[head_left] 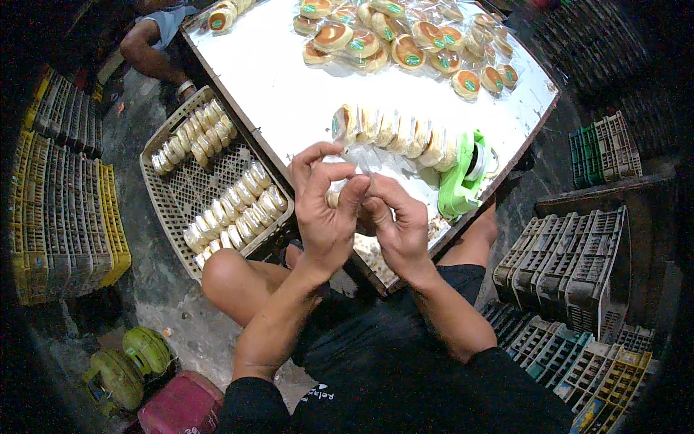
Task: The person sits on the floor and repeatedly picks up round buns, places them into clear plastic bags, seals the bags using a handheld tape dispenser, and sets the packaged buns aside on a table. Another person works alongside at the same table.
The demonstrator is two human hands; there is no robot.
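Note:
Above the near corner of the white table (289,76), both my hands work on a wrapped bun that is mostly hidden behind my fingers. My left hand (325,213) is closed round the bun (333,197). Thumb and fingers of my right hand (399,228) pinch its clear plastic wrapper (371,172). Just beyond my hands, a row of wrapped round buns (387,130) stands on edge. At the right end of the row is a green tape dispenser (455,181) with a roll of tape in it.
Loosely piled wrapped buns (408,50) with brown tops cover the table's far side. A beige plastic crate (168,195) with rows of wrapped buns stands at the left. Stacked crates (564,253) stand at the right, yellow crates (65,217) at far left. Green gas cylinders (119,376) sit lower left. Another person's arm (155,58) shows upper left.

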